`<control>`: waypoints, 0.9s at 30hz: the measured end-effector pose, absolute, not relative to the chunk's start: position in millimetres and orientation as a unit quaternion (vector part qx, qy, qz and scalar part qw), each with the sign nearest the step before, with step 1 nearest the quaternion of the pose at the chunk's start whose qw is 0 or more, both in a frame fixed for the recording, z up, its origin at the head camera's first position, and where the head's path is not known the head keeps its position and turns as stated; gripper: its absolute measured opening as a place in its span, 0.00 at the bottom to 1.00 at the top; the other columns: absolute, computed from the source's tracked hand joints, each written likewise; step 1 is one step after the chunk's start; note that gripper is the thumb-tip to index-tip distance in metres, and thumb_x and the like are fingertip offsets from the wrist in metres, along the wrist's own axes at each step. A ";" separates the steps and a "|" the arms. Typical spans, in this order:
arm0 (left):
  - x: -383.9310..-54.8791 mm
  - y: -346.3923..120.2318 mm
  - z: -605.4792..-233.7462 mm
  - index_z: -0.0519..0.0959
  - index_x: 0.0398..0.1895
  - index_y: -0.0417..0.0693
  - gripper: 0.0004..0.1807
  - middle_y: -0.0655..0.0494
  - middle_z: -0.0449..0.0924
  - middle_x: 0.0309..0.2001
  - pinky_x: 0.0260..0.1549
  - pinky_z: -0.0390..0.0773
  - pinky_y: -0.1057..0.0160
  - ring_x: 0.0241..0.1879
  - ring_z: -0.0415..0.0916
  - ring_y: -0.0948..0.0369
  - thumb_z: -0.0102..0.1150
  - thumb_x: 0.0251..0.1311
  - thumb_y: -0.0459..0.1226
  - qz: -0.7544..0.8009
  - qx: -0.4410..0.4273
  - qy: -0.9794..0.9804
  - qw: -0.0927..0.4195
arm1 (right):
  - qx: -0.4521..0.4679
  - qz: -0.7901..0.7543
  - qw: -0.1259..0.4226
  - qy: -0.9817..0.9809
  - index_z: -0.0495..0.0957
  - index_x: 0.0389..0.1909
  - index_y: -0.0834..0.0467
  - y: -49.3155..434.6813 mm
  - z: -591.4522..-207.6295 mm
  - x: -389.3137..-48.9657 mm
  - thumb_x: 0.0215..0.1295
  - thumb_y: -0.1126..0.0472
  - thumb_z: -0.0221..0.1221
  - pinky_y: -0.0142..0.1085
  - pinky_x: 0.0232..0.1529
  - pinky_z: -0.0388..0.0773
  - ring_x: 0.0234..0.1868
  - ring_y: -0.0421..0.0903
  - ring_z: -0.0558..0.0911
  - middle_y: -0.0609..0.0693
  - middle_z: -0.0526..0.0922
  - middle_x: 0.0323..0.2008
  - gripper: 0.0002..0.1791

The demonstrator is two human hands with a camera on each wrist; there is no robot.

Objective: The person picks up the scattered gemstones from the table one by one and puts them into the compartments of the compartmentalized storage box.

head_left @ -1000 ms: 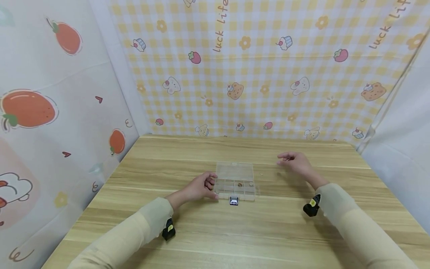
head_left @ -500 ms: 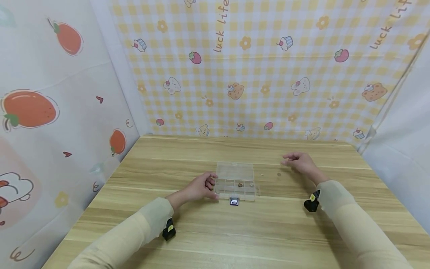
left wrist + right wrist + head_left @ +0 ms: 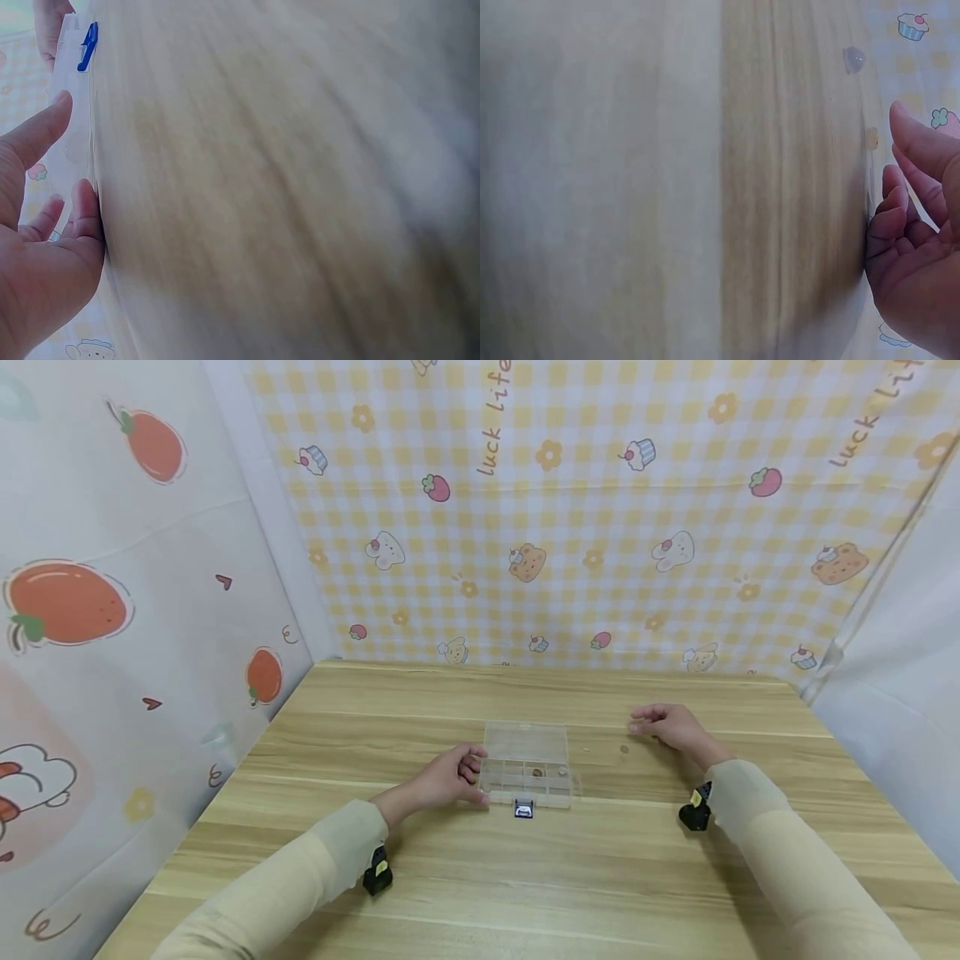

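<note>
A clear plastic compartment box [image 3: 513,782] lies on the table with its lid [image 3: 527,742] raised back and a blue latch [image 3: 88,46] at its front. My left hand [image 3: 447,777] holds the box's left end, thumb at the front corner, index finger farther back. Inside a compartment is a small brown piece [image 3: 537,772]; a pale one [image 3: 562,771] sits beside it. My right hand [image 3: 670,725] is low over the table right of the box, fingers loosely bent, nothing visible between thumb and index. Near its fingertips lies a small yellowish piece [image 3: 872,138], with a clear gem-like piece [image 3: 855,60] beyond.
The wood-grain table [image 3: 480,877] ends at a yellow checked cloth [image 3: 570,527] behind. A printed white curtain [image 3: 172,610] hangs along the left side, and a plain white one [image 3: 907,718] on the right. Each wrist carries a black camera [image 3: 695,810].
My right hand has shifted slightly right, and the small yellowish piece now shows on the table where it did not a second ago. My left hand and the box have stayed put.
</note>
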State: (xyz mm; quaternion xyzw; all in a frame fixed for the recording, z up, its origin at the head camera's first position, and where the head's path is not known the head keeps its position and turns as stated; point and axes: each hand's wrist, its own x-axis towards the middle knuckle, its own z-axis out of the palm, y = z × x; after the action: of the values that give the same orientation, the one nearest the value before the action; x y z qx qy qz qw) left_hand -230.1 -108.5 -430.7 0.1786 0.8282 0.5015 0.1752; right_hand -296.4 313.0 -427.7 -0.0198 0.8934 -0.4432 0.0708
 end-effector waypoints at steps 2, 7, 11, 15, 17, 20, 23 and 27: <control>-229.9 -108.3 -430.2 0.68 0.61 0.40 0.38 0.49 0.69 0.45 0.41 0.71 0.60 0.41 0.67 0.56 0.77 0.45 0.31 0.500 0.176 0.829 0.175 | -0.020 -0.439 0.073 0.895 0.77 0.54 0.66 312.4 -427.6 -296.3 0.64 0.55 0.65 0.34 0.36 0.70 0.39 0.47 0.71 0.52 0.77 0.39 0.23; -229.4 -107.7 -429.6 0.68 0.61 0.40 0.38 0.49 0.70 0.45 0.42 0.71 0.60 0.41 0.68 0.57 0.77 0.44 0.30 0.497 0.176 0.832 0.171 | -0.016 -0.435 0.078 0.897 0.76 0.54 0.65 310.6 -428.9 -296.0 0.64 0.55 0.64 0.35 0.40 0.68 0.40 0.47 0.70 0.51 0.76 0.40 0.23; -228.9 -107.4 -429.6 0.68 0.61 0.39 0.38 0.49 0.70 0.45 0.42 0.72 0.60 0.41 0.68 0.57 0.77 0.44 0.30 0.494 0.178 0.834 0.168 | -0.011 -0.432 0.076 0.899 0.77 0.54 0.65 311.1 -431.8 -298.0 0.64 0.55 0.64 0.36 0.42 0.68 0.40 0.46 0.71 0.50 0.76 0.40 0.23; -229.2 -107.3 -430.2 0.68 0.61 0.40 0.38 0.49 0.70 0.45 0.42 0.71 0.60 0.41 0.68 0.57 0.77 0.45 0.31 0.492 0.181 0.835 0.165 | -0.014 -0.428 0.070 0.901 0.77 0.52 0.66 312.0 -432.8 -299.1 0.64 0.55 0.65 0.37 0.42 0.68 0.40 0.46 0.71 0.51 0.77 0.39 0.22; -229.4 -107.3 -430.6 0.69 0.61 0.40 0.38 0.49 0.70 0.45 0.42 0.71 0.59 0.41 0.68 0.57 0.77 0.45 0.31 0.492 0.182 0.835 0.165 | -0.018 -0.425 0.065 0.903 0.78 0.51 0.66 311.6 -431.8 -297.8 0.64 0.56 0.65 0.37 0.41 0.67 0.39 0.46 0.71 0.51 0.77 0.38 0.21; -230.0 -107.3 -431.3 0.69 0.61 0.40 0.38 0.49 0.70 0.45 0.42 0.71 0.59 0.41 0.68 0.57 0.77 0.44 0.31 0.494 0.183 0.834 0.164 | -0.020 -0.424 0.053 0.904 0.80 0.48 0.65 309.8 -430.6 -295.8 0.64 0.57 0.65 0.37 0.39 0.67 0.36 0.46 0.71 0.50 0.77 0.35 0.18; -230.4 -107.4 -432.2 0.69 0.60 0.39 0.38 0.49 0.70 0.45 0.42 0.71 0.60 0.41 0.68 0.57 0.77 0.44 0.31 0.496 0.182 0.833 0.165 | -0.024 -0.427 0.046 0.903 0.80 0.46 0.66 307.2 -429.4 -294.1 0.64 0.59 0.65 0.36 0.37 0.66 0.35 0.45 0.70 0.49 0.76 0.33 0.16; -230.3 -107.5 -432.9 0.69 0.60 0.39 0.38 0.49 0.70 0.44 0.42 0.72 0.59 0.40 0.68 0.57 0.77 0.44 0.31 0.498 0.181 0.832 0.164 | -0.024 -0.419 0.046 0.906 0.79 0.48 0.67 303.4 -428.0 -292.7 0.64 0.59 0.64 0.37 0.39 0.66 0.36 0.46 0.70 0.51 0.76 0.35 0.17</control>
State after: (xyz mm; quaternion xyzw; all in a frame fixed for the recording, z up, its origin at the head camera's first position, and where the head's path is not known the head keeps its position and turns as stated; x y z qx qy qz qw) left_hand -230.3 -107.5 -432.9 0.1812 0.8321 0.4978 0.1644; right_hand -292.7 303.4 -428.0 -0.0237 0.9063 -0.4194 0.0464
